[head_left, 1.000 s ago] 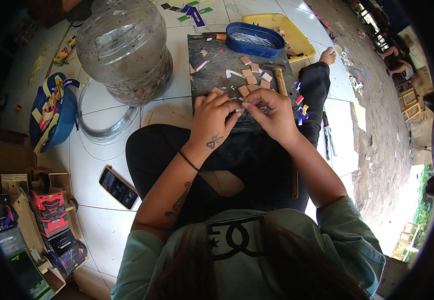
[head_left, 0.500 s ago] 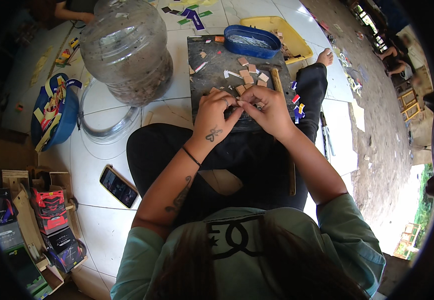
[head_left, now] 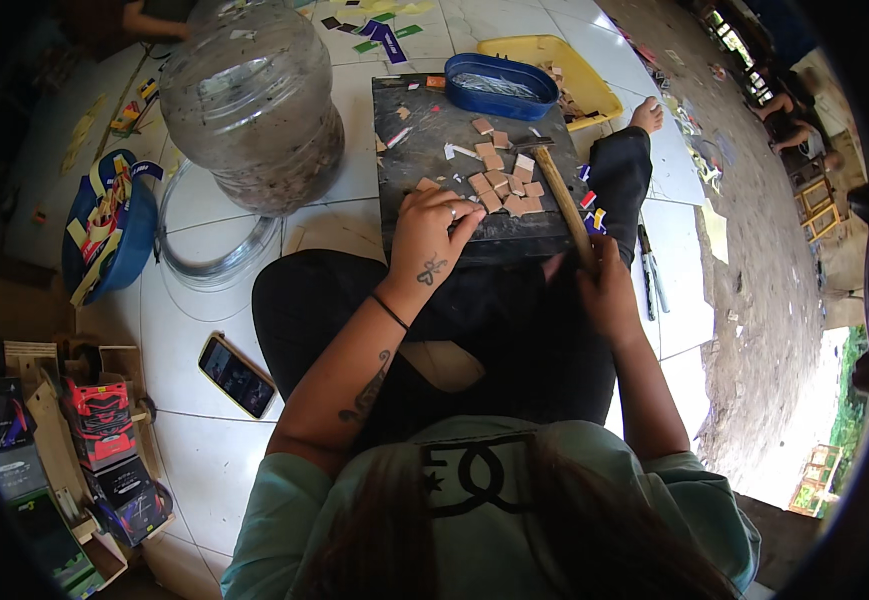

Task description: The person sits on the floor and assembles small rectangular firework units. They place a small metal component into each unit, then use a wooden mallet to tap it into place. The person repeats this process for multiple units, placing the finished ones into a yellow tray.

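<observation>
Right hand in a closed grip round the lower end of a wooden hammer handle — handle runs up and left across the dark board, its head end near the small wooden tiles. Left hand rests on the near edge of the board, fingers curled down, fingertips pinching or pressing one tile at the edge of the cluster; can't tell if it's actually lifted. Ring on one finger, black band on the wrist.

Tiles lie in a loose cluster mid-board, a few scattered further up. Board sits on the person's lap and the floor, legs in black trousers under it.

Outward — blue oval tray at the far edge of the board, touching a yellow tray behind it. Big clear plastic jug on the white tiled floor to the left, a clear ring just beside its base. Blue bowl with paper strips further left. Phone flat on the floor by the left knee. Small boxes at lower left.
</observation>
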Available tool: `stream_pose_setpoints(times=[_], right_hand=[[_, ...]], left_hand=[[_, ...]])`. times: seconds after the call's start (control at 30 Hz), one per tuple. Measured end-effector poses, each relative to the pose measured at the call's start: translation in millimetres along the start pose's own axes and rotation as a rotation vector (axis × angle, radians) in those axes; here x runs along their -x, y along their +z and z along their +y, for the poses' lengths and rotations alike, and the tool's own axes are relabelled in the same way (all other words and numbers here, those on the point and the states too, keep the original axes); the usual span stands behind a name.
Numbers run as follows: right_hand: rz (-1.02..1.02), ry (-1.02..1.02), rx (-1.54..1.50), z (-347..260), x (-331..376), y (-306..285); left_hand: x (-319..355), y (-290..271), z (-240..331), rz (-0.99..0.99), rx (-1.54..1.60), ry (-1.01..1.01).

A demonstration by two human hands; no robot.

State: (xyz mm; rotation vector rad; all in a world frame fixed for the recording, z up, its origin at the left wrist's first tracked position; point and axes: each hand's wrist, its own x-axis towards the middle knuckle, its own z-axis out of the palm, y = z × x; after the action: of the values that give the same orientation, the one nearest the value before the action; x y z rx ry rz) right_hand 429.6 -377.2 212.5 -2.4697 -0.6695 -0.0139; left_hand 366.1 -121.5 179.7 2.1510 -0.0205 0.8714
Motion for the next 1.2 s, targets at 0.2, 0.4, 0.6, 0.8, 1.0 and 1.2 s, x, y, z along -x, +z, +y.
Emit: stream_pose_setpoints(times=[0.2,0.4,0.6,0.8,1.0,1.2], right_hand=[[-0.255,0.142,-0.348,-29.0,27.9,-53.4],[-0.261,-0.052,-0.083,-66.0,48.3,-88.3],[-0.188,-0.234,0.045,-70.7,56.0,-95.3],[-0.172,-0.244,0.002,-65.8,60.3,-98.4],[-0.198,-0.223,-0.015,-64.8,60.3,-95.3],[-0.182,-0.099,-0.164,-48.3,50.6,-90.1]], left_hand=[[-4.6,-5.4,2.5,-0.082,-0.039,-0.041],[-3.8,-6.3,5.3,-0.061,-0.104,0.032],[-2.4,-6.1,4.1,-0.071,-0.111,0.025],[-1.2,-4.1,2.9,-0.056,-0.147,0.061],[0.1,-3.3,2.7,-0.047,-0.167,0.085],[3.7,-0.9,2.5,0.009,-0.209,0.137]])
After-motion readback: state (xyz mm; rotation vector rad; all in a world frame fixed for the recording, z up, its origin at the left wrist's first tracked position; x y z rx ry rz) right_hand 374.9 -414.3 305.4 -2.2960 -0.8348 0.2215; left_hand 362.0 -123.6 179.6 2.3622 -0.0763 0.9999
